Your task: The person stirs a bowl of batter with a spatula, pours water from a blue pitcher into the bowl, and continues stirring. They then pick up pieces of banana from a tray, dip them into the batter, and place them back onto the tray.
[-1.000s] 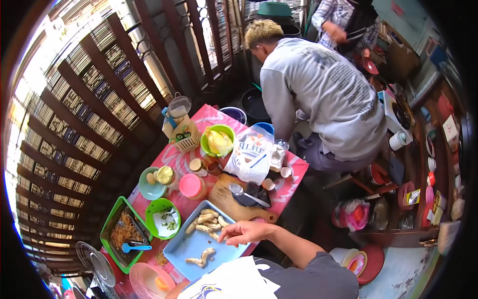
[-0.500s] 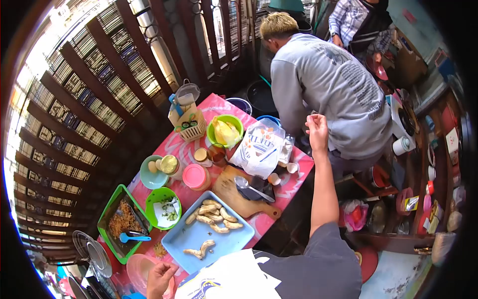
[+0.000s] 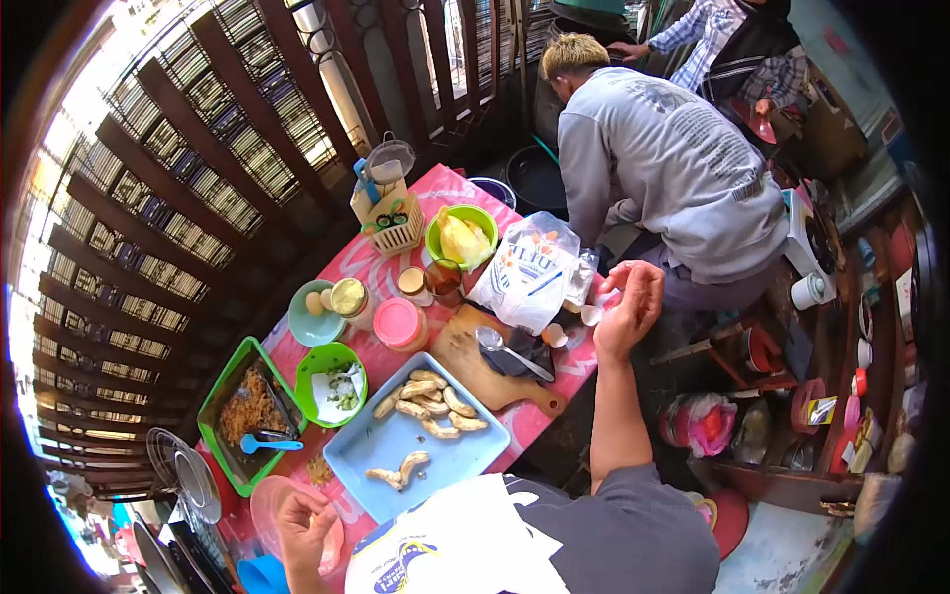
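My left hand (image 3: pixel 308 527) is above the pale pink bowl (image 3: pixel 265 503) at the table's near left, thumb and fingers pinched; what they hold, if anything, is too small to name. My right hand (image 3: pixel 629 312) hovers by the table's right edge, close to an eggshell (image 3: pixel 591 315), its fingers curled inward and their contents hidden. Between my arms is a blue tray (image 3: pixel 368 445) with several peeled bananas (image 3: pixel 427 398) and a separate pair of banana pieces (image 3: pixel 400 469). Beyond it, a wooden cutting board (image 3: pixel 467 361) carries a spoon (image 3: pixel 520 354) on something dark.
A green tray (image 3: pixel 210 416) of brown crumbly food has a blue spoon (image 3: pixel 272 444). Nearby are a green bowl (image 3: pixel 305 386), pink-lidded tub (image 3: pixel 398 324), jars, plastic bag (image 3: pixel 529 272) and basket (image 3: pixel 398 233). A person in grey (image 3: pixel 673 168) bends beyond the table; another person is behind.
My right hand has come back nearer the table, from a raised pinch to curled fingers. My left hand has risen slightly, still pinched. The view has shifted a little.
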`<state>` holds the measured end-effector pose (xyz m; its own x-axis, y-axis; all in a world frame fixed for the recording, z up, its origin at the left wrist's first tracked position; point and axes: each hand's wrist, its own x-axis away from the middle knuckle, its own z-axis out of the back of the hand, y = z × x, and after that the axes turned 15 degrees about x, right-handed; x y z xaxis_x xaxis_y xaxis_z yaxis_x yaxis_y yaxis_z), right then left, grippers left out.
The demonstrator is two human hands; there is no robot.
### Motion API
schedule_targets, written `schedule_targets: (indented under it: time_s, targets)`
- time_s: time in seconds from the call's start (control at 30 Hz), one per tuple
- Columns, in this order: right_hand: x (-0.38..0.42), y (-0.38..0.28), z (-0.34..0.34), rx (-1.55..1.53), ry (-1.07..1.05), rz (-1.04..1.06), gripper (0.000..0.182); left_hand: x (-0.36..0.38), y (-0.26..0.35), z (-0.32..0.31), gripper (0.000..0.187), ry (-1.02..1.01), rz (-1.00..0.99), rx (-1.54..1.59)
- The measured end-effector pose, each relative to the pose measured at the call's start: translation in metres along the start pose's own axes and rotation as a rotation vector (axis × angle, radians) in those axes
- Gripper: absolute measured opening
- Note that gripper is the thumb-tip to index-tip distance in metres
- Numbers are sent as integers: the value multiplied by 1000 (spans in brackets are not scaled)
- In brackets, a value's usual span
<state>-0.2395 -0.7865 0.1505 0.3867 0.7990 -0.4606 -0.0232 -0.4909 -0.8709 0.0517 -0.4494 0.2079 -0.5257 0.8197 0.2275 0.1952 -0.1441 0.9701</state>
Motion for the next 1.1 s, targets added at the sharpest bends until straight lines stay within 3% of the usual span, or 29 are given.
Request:
schedule_targets:
  time_s: [0.17,0.27,0.33,0.4,0.5,0.7,0.8,1.1]
  targets:
    - [-7,-16,17,21,98,126,11,-9,31,-6,26,-28,-248,-7]
    - [-57,-12,30,160,64,-83,20,-14,65,-18,28,-144,-335,-34]
    - [-94,34,53,289,30,-277,22,-12,87,-39,28,-164,-408,-60]
    - [-92,18,56,265,59,-179,18,-14,102,-53,33,-260,-480,-142]
    - [-51,-7,64,220,43,-31,15,-8,121,-94,42,-340,-474,-31]
    - [13,14,88,32,164,-269,9,11,152,-158,65,-843,-445,204]
    - [16,9,93,23,183,-246,9,22,165,-187,73,-1039,-407,305]
    - [21,1,105,62,206,-213,10,46,183,-219,65,-1276,-274,318]
